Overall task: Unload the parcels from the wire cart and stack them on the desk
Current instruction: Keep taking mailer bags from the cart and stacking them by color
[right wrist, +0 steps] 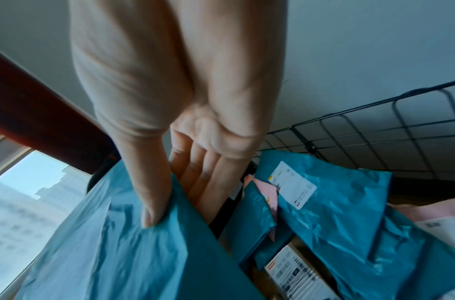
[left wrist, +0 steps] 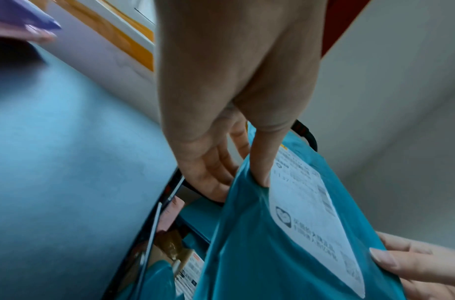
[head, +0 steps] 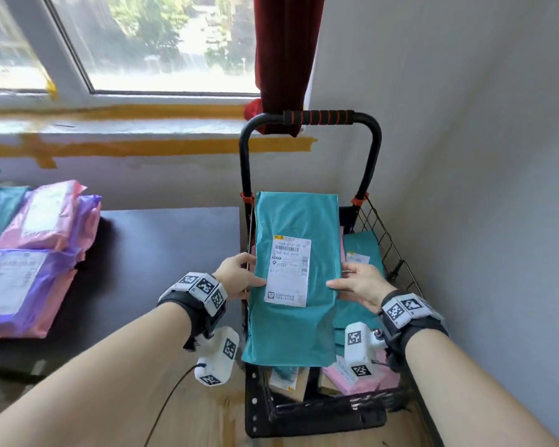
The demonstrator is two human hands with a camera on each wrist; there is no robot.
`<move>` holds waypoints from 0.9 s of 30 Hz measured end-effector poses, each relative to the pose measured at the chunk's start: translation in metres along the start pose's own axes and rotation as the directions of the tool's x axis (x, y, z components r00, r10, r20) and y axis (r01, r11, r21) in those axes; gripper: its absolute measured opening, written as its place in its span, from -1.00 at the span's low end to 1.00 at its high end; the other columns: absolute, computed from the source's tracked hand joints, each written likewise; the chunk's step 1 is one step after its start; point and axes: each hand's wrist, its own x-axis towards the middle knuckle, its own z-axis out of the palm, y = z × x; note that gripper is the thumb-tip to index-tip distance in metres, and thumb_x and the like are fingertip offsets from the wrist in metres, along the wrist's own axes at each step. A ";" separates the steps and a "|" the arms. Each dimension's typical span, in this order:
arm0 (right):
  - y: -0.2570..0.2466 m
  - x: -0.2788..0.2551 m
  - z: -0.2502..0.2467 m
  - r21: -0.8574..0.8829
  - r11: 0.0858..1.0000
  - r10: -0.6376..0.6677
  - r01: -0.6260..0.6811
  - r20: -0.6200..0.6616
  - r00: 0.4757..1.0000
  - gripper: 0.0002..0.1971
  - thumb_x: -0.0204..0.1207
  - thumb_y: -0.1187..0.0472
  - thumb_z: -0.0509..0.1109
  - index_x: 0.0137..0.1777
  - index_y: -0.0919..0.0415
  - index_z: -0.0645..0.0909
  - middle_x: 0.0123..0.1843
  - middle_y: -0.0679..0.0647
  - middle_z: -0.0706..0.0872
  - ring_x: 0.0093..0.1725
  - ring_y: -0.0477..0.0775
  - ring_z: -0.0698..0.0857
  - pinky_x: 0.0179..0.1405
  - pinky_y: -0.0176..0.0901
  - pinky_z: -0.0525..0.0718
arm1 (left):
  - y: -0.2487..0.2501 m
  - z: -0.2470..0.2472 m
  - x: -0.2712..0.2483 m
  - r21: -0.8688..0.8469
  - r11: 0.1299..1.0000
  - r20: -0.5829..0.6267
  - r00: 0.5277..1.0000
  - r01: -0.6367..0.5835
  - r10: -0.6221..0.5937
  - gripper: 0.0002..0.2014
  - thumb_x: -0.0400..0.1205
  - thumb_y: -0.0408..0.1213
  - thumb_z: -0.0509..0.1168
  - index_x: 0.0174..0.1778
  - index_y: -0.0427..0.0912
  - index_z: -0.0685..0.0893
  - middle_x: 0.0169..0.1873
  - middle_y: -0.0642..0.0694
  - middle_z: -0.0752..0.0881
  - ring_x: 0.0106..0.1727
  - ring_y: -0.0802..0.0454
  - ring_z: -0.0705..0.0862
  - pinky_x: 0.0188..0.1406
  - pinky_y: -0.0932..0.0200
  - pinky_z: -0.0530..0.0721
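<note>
Your left grip (head: 238, 275) and right grip (head: 362, 283) pinch the crinkled, glossy teal parcel (head: 296, 279) by its long edges above the black wire cart (head: 384, 250). Soft pink and purple mailers (head: 36, 253) are stacked on the dark surface (head: 162, 253) at nine o'clock.

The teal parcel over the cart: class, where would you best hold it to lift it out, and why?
Grip the teal parcel by its two long side edges, one hand from each side, as the left hand and right hand do: thumbs on top, fingers beneath. It is flat, long and floppy, so it probably sags otherwise.

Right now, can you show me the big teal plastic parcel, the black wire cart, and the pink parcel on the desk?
big teal plastic parcel (head: 291, 217), head view, upper face.
black wire cart (head: 318, 117), head view, handle grip.
pink parcel (head: 50, 217), head view, top face.
</note>
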 end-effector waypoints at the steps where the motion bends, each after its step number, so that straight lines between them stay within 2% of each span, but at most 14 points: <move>1: -0.002 0.000 0.008 -0.001 1.000 -0.026 0.026 0.028 0.999 -0.69 0.42 0.60 0.40 0.15 0.39 0.59 -0.11 0.20 0.74 -0.20 0.07 0.74 -0.38 -0.26 0.76 | -0.003 -0.009 -0.007 -0.024 1.000 -0.020 1.000 -0.007 0.006 -0.62 0.52 -0.52 0.41 0.21 -0.17 0.53 -0.17 -0.14 0.69 -0.25 -0.04 0.68 -0.24 0.09 0.76; 4: -0.009 0.005 0.035 -0.052 0.994 -0.093 0.100 0.114 0.989 -0.63 0.39 0.61 0.43 0.19 0.39 0.56 -0.10 0.21 0.74 -0.24 0.03 0.75 -0.41 -0.26 0.74 | -0.012 -0.038 -0.029 -0.104 0.994 -0.073 0.997 -0.019 0.011 -0.70 0.52 -0.55 0.39 0.08 -0.16 0.55 -0.22 -0.14 0.70 -0.26 -0.01 0.68 -0.27 0.15 0.74; 7: -0.017 0.008 0.070 -0.064 0.987 -0.135 0.151 0.208 0.969 -0.51 0.34 0.67 0.43 0.27 0.42 0.50 -0.03 0.30 0.73 -0.23 0.07 0.76 -0.30 -0.12 0.80 | -0.026 -0.070 -0.051 -0.185 0.982 -0.132 0.991 -0.043 0.019 -0.73 0.52 -0.58 0.37 0.01 -0.17 0.57 -0.20 -0.15 0.72 -0.24 0.02 0.69 -0.40 0.26 0.75; 9: -0.025 0.007 0.097 -0.085 0.980 -0.149 0.178 0.268 0.952 -0.47 0.33 0.69 0.42 0.30 0.41 0.47 -0.01 0.31 0.71 -0.22 0.07 0.76 -0.25 -0.09 0.78 | -0.036 -0.094 -0.065 -0.241 0.968 -0.171 0.985 -0.064 0.022 -0.75 0.52 -0.62 0.35 -0.05 -0.19 0.58 -0.20 -0.18 0.72 -0.27 0.02 0.69 -0.41 0.26 0.75; 11: -0.032 0.004 0.127 -0.083 0.978 -0.156 0.190 0.310 0.938 -0.48 0.33 0.70 0.41 0.28 0.39 0.48 -0.01 0.30 0.70 -0.18 0.12 0.73 -0.27 -0.11 0.79 | -0.047 -0.119 -0.080 -0.268 0.959 -0.208 0.977 -0.092 0.036 -0.75 0.51 -0.65 0.35 -0.12 -0.19 0.59 -0.22 -0.18 0.71 -0.34 0.07 0.68 -0.40 0.26 0.74; 13: -0.039 0.001 0.158 -0.086 0.974 -0.168 0.209 0.339 0.926 -0.48 0.32 0.71 0.42 0.26 0.39 0.50 -0.02 0.29 0.71 -0.16 0.16 0.73 -0.28 -0.09 0.80 | -0.057 -0.147 -0.092 -0.292 0.950 -0.243 0.969 -0.109 0.036 -0.75 0.50 -0.67 0.34 -0.14 -0.20 0.59 -0.23 -0.17 0.70 -0.34 0.06 0.67 -0.41 0.27 0.73; 16: -0.048 -0.002 0.210 -0.116 0.961 -0.193 0.250 0.365 0.911 -0.46 0.30 0.69 0.45 0.26 0.37 0.51 0.03 0.32 0.71 -0.04 0.27 0.72 -0.21 -0.06 0.80 | -0.071 -0.193 -0.108 -0.310 0.941 -0.283 0.958 -0.132 0.041 -0.75 0.50 -0.68 0.33 -0.10 -0.23 0.60 -0.20 -0.21 0.68 -0.23 -0.02 0.65 -0.35 0.21 0.72; 18: -0.053 -0.002 0.249 -0.137 0.953 -0.202 0.271 0.383 0.902 -0.45 0.29 0.69 0.46 0.27 0.36 0.52 0.06 0.34 0.70 0.01 0.30 0.72 -0.19 -0.06 0.80 | -0.083 -0.227 -0.116 -0.302 0.942 -0.309 0.950 -0.147 0.049 -0.72 0.50 -0.67 0.34 0.04 -0.28 0.61 -0.12 -0.25 0.66 -0.17 -0.05 0.65 -0.29 0.17 0.70; 19: -0.054 -0.001 0.270 -0.141 0.951 -0.201 0.274 0.391 0.898 -0.44 0.28 0.69 0.47 0.28 0.37 0.51 0.07 0.36 0.70 0.01 0.30 0.72 -0.17 -0.04 0.80 | -0.088 -0.245 -0.119 -0.296 0.944 -0.322 0.946 -0.145 0.044 -0.71 0.51 -0.66 0.34 0.07 -0.28 0.60 -0.13 -0.24 0.66 -0.20 -0.01 0.67 -0.36 0.21 0.69; 21: -0.055 0.000 0.313 -0.137 0.956 -0.188 0.261 0.398 0.898 -0.42 0.27 0.71 0.46 0.29 0.37 0.51 0.05 0.34 0.69 -0.05 0.27 0.72 -0.21 -0.06 0.81 | -0.099 -0.282 -0.128 -0.288 0.948 -0.338 0.940 -0.137 0.034 -0.77 0.54 -0.67 0.29 -0.08 -0.24 0.59 -0.26 -0.16 0.64 -0.42 0.12 0.69 -0.60 0.31 0.64; 22: -0.055 0.001 0.334 -0.130 0.960 -0.179 0.249 0.402 0.898 -0.42 0.27 0.71 0.45 0.28 0.36 0.51 0.02 0.31 0.70 -0.08 0.23 0.72 -0.26 -0.09 0.81 | -0.104 -0.301 -0.132 -0.299 0.944 -0.342 0.939 -0.139 0.030 -0.75 0.55 -0.68 0.28 -0.14 -0.22 0.58 -0.29 -0.13 0.63 -0.45 0.12 0.68 -0.61 0.30 0.64; 23: -0.054 0.001 0.356 -0.119 0.965 -0.168 0.235 0.406 0.898 -0.42 0.28 0.72 0.44 0.28 0.34 0.51 0.00 0.29 0.70 -0.10 0.21 0.72 -0.30 -0.11 0.81 | -0.110 -0.320 -0.134 -0.314 0.939 -0.342 0.939 -0.137 0.022 -0.74 0.55 -0.69 0.27 -0.15 -0.21 0.58 -0.29 -0.13 0.64 -0.41 0.08 0.68 -0.54 0.27 0.68; 25: -0.055 0.002 0.395 -0.108 0.971 -0.152 0.213 0.406 0.901 -0.43 0.29 0.72 0.44 0.27 0.33 0.50 -0.03 0.27 0.70 -0.13 0.18 0.73 -0.33 -0.13 0.80 | -0.120 -0.359 -0.135 -0.325 0.937 -0.354 0.935 -0.125 0.002 -0.75 0.53 -0.71 0.27 -0.08 -0.26 0.60 -0.34 -0.11 0.70 -0.40 0.05 0.71 -0.43 0.24 0.72; 27: -0.053 0.003 0.430 -0.117 0.975 -0.129 0.189 0.398 0.908 -0.44 0.29 0.71 0.44 0.25 0.32 0.50 -0.03 0.26 0.70 -0.14 0.17 0.73 -0.32 -0.13 0.80 | -0.128 -0.394 -0.135 -0.313 0.944 -0.378 0.926 -0.103 -0.024 -0.72 0.52 -0.72 0.29 0.03 -0.31 0.60 -0.37 -0.11 0.68 -0.51 0.14 0.70 -0.51 0.31 0.71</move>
